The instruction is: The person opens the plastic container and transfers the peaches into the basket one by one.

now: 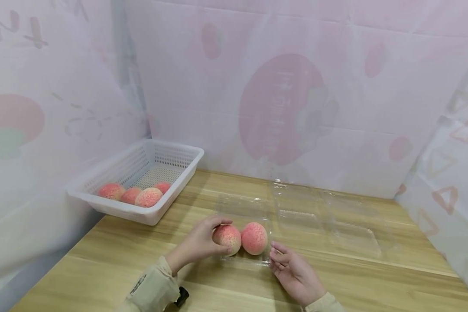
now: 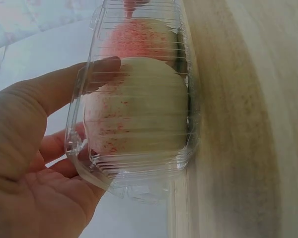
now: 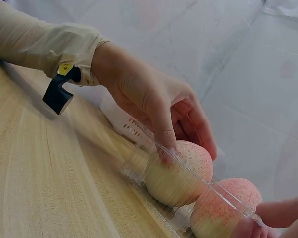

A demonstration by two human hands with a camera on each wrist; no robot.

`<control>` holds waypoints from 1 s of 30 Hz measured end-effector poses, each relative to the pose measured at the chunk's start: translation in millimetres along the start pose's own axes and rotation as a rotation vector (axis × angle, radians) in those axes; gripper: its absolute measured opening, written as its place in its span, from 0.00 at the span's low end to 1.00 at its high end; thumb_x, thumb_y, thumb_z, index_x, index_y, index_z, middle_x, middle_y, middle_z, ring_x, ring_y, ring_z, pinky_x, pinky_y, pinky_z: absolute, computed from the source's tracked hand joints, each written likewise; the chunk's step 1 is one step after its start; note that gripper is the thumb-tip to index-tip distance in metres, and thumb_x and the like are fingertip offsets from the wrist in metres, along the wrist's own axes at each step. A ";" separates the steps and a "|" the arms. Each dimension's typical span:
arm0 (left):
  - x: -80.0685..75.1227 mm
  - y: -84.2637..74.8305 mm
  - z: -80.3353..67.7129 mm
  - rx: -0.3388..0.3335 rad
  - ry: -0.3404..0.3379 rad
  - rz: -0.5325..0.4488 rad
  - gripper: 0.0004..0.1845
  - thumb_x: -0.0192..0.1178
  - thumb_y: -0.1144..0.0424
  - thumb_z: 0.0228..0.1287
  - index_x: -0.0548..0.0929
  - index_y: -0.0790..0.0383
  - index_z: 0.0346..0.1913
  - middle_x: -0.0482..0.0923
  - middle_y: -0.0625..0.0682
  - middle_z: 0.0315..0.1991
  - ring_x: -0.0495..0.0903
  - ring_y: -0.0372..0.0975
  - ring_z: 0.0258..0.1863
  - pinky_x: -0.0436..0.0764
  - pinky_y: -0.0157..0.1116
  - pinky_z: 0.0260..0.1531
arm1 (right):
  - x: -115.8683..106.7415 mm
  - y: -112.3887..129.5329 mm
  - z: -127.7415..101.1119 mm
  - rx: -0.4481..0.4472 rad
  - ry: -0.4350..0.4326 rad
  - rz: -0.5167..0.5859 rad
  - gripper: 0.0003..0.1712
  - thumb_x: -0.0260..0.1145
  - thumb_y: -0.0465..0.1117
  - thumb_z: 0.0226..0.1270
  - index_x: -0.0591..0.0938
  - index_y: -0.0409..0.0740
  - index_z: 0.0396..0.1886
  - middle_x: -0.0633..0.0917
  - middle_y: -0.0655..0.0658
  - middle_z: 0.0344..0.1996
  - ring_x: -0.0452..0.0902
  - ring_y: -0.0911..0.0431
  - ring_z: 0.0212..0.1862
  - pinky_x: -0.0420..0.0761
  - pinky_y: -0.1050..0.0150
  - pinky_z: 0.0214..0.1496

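Observation:
Two pink-and-cream peaches sit side by side in a clear plastic clamshell box point(image 1: 243, 260) whose lid lies folded back. My left hand point(image 1: 203, 242) curls its thumb and fingers round the left peach point(image 1: 228, 239), which rests inside the box. In the left wrist view that peach point(image 2: 144, 109) shows through the ribbed wall, with the thumb over its top. The right peach point(image 1: 254, 238) touches it. At the box's right edge, my right hand point(image 1: 294, 273) pinches the rim between thumb and fingers, as the right wrist view shows at the box's rim point(image 3: 233, 198).
A white perforated basket point(image 1: 179, 186) at the back left holds several more peaches point(image 1: 149, 197). Two other open clear boxes, one in the middle point(image 1: 298, 216) and one further right point(image 1: 356, 238), lie on the wooden table point(image 1: 405, 277). Printed cloth walls point(image 1: 226, 86) enclose the table's back and sides.

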State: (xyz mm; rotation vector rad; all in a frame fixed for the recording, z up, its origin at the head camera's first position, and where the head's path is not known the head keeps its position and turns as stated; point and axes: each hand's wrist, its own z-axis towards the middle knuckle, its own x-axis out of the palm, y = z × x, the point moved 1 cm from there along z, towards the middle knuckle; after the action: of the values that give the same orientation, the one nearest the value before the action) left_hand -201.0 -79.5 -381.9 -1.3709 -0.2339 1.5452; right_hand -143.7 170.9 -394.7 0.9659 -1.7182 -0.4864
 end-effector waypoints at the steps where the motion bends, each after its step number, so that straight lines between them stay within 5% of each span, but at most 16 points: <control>1: 0.1 0.6 0.1 -0.002 0.003 0.001 0.33 0.80 0.67 0.43 0.80 0.70 0.55 0.79 0.56 0.53 0.77 0.46 0.52 0.80 0.44 0.51 | -0.2 -0.1 0.1 0.002 -0.001 0.000 0.27 0.56 0.22 0.67 0.61 0.27 0.64 0.70 0.38 0.46 0.71 0.55 0.41 0.75 0.67 0.50; 30: -2.3 7.1 5.6 0.012 0.085 0.061 0.36 0.81 0.55 0.43 0.81 0.67 0.57 0.81 0.53 0.54 0.77 0.44 0.55 0.76 0.46 0.55 | 1.0 1.0 -0.2 0.022 0.004 0.001 0.30 0.58 0.22 0.66 0.59 0.27 0.66 0.68 0.37 0.49 0.71 0.54 0.42 0.75 0.65 0.51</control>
State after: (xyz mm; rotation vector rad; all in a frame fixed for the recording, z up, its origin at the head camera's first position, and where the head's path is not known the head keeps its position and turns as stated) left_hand -209.8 -82.0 -383.6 -1.4420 -0.1313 1.5315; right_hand -144.0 170.8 -393.3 0.9816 -1.7234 -0.4653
